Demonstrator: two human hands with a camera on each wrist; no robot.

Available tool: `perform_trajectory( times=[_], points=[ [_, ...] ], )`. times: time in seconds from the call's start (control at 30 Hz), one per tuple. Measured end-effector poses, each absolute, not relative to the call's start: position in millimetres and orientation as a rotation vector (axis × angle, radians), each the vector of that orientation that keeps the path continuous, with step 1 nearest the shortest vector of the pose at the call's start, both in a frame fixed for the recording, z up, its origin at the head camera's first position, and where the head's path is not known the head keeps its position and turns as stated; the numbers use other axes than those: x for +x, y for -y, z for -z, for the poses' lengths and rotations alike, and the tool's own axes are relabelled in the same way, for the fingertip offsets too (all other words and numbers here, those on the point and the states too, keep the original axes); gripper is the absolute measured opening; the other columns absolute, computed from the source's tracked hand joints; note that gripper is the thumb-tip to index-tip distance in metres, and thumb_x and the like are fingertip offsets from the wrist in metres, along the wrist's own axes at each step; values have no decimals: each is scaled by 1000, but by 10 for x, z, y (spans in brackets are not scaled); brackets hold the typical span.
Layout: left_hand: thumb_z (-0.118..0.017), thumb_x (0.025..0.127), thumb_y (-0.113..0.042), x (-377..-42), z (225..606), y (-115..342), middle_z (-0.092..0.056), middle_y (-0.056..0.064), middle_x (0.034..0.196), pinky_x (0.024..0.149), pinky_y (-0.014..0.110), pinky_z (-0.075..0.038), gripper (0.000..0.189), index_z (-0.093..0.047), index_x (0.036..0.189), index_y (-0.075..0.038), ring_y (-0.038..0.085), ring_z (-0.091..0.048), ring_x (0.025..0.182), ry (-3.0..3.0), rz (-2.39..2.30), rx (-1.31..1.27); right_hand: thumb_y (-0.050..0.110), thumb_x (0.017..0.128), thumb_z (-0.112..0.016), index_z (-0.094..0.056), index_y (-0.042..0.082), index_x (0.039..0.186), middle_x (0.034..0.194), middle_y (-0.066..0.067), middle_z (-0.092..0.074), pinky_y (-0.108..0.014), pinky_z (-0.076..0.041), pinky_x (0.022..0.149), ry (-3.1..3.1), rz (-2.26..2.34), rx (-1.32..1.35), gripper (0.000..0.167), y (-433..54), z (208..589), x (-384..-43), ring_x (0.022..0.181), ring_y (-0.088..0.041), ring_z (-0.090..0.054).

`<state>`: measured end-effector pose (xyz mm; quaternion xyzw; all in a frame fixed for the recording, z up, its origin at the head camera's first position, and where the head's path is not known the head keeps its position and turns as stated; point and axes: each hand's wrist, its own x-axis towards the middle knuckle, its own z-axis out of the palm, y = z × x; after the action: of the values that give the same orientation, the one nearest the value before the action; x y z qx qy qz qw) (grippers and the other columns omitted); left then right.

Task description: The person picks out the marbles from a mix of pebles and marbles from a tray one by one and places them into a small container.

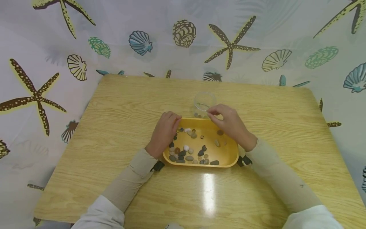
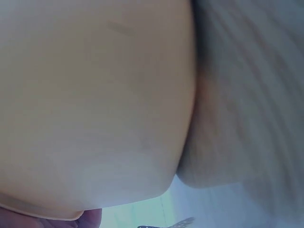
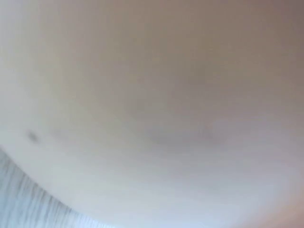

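A yellow plastic tray [image 1: 230, 164] holds several pebbles and glass marbles. My left hand [image 1: 163, 133] grips its far-left rim, and in the left wrist view a bit of the hand's fingers [image 2: 90, 218] shows below the pale tray wall [image 2: 95, 118]. Over the tray's far-right side my right hand [image 1: 228, 123] brings thumb and forefinger together at the near side of a clear bowl [image 1: 205, 93]. From that pinch a thin greyish strip [image 1: 203, 105] reaches leftward across the bowl; its kind I cannot tell. A few small stones [image 1: 197, 114] show through the bowl's near wall.
Both things stand on a wood-grain table [image 1: 120, 105], the bowl just behind the tray. Dark stones [image 1: 181, 156] cluster along the tray's near-left side, with fewer toward the right. A curtain [image 1: 160, 63] printed with shells and starfish hangs behind the table.
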<state>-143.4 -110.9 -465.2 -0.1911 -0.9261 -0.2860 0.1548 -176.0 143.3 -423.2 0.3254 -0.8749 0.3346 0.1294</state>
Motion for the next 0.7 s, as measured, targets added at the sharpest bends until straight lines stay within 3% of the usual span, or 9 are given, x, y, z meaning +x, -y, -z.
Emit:
perform_trajectory(
  times=[0.37,0.7],
  points=[
    [-51,97,-16,-1443,4625,1122,-58,2,100,78,28,-45,19,-63,107,-6,17,-49,92,2672,954,-519,9,88,-64,-68,4,100,97,-5,-66,-33,-52,77,2701,-996,1094,13,-1384,4138,-1649,87,-17,-62],
    [-50,97,-19,-1434,4629,1118,-58,1,101,78,29,-45,21,-63,109,-7,16,-49,92,2701,999,-494,14,89,-64,-69,5,101,95,-4,-67,-32,-51,77,2903,-729,1241,16,-1332,4016,-1593,85,-16,-62]
  ],
)
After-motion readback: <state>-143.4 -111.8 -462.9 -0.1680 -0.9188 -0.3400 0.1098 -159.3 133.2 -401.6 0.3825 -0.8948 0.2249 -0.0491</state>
